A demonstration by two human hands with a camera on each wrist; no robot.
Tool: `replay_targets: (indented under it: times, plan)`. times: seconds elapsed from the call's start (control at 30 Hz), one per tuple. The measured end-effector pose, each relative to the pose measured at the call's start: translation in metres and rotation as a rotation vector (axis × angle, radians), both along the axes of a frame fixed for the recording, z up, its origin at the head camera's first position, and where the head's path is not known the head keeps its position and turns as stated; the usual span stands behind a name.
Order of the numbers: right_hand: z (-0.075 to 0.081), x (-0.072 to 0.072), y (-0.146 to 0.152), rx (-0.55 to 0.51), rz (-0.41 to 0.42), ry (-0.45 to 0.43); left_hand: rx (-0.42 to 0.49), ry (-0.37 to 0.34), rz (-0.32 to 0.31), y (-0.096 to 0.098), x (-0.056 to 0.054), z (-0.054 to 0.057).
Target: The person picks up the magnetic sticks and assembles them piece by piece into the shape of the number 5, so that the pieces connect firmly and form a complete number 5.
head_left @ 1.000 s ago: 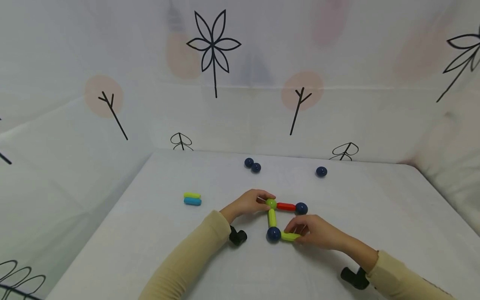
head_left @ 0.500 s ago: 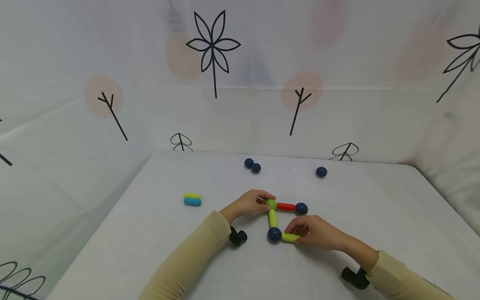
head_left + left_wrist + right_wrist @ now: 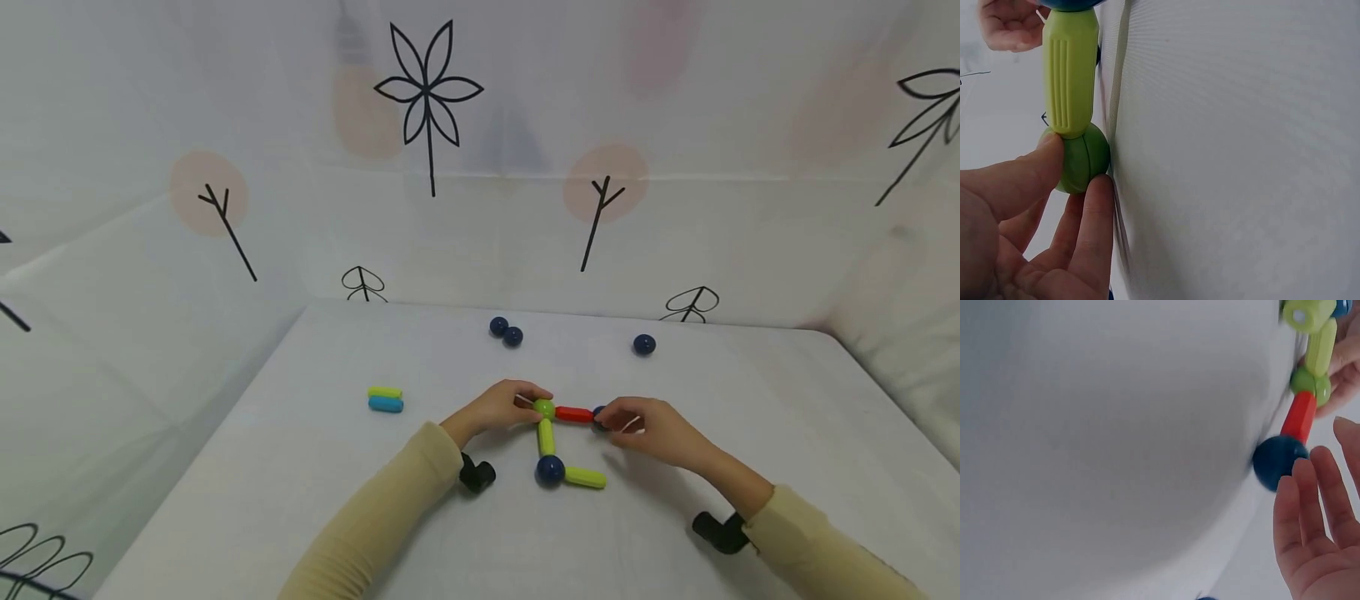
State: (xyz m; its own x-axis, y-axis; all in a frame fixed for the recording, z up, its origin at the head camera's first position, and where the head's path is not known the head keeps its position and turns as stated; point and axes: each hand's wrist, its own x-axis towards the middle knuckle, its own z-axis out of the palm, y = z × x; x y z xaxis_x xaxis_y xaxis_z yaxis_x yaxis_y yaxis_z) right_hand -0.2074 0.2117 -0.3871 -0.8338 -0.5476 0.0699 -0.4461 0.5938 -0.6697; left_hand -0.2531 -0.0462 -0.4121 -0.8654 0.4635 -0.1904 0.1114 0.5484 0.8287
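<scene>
The piece (image 3: pixel 547 438), 3 balls + 3 rods joined end to end as a squared-off C, lies on the white tabletop (image 3: pixel 247 508), approx midway btwn L & R edges, gap side facing the R edge. It sits well in from the far edge, w/ wide room out to the R edge and, past the L sleeve (image 3: pixel 375 517), to the L edge. R sleeve (image 3: pixel 825 542) takes up the near R part. Green ball (image 3: pixel 544 410) makes the far L corner; red rod (image 3: pixel 574 414) runs from it twd the R edge to the far blue ball (image 3: pixel 1275 461). Middle lime rod (image 3: pixel 547 446), grooved lengthwise, runs nearer to the near blue ball (image 3: pixel 551 471); near lime rod (image 3: pixel 586 477) juts from that twd the R edge, free tip w/ a small pale disc. Green ball has a seam. L hand (image 3: pixel 495 406) pinches green ball, thumb vs fingers. R hand (image 3: pixel 660 429) is at far blue ball, fingers loosely extended, thumb apart, so no grasp; can't tell if fingertips touch. Twd L edge: spare lime rod (image 3: pixel 385 392) & blue rod (image 3: pixel 386 405), side by side. Nr far edge: touching pair of blue balls (image 3: pixel 513 337); lone blue ball (image 3: pixel 644 344) farther R. Printed fabric (image 3: pixel 480 233) rises behind far edge.
</scene>
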Motion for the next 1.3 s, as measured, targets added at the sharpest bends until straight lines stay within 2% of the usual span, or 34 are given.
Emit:
replay_targets:
  times: [0.2,0.4,0.7,0.93,1.2,1.3]
  plan:
    - [-0.001,-0.012,0.013,-0.006,-0.154,0.033,0.005,-0.008,0.006,0.001,0.001,0.000]
    - [-0.001,-0.023,0.025,0.000,-0.231,0.078,-0.003,-0.004,0.012,0.001,0.002,0.001]
    - [-0.003,-0.040,0.036,-0.025,-0.323,0.067,-0.017,0.002,0.014,0.001,0.001,0.001]
    - [-0.007,-0.056,0.039,-0.052,-0.428,0.053,-0.015,-0.002,0.012,0.000,0.000,-0.001]
    - [-0.011,-0.075,0.048,-0.046,-0.452,0.037,-0.025,0.017,0.000,0.000,-0.001,0.001]
    - [-0.011,-0.081,0.049,-0.045,-0.486,0.039,-0.026,0.015,-0.002,0.000,0.000,0.001]
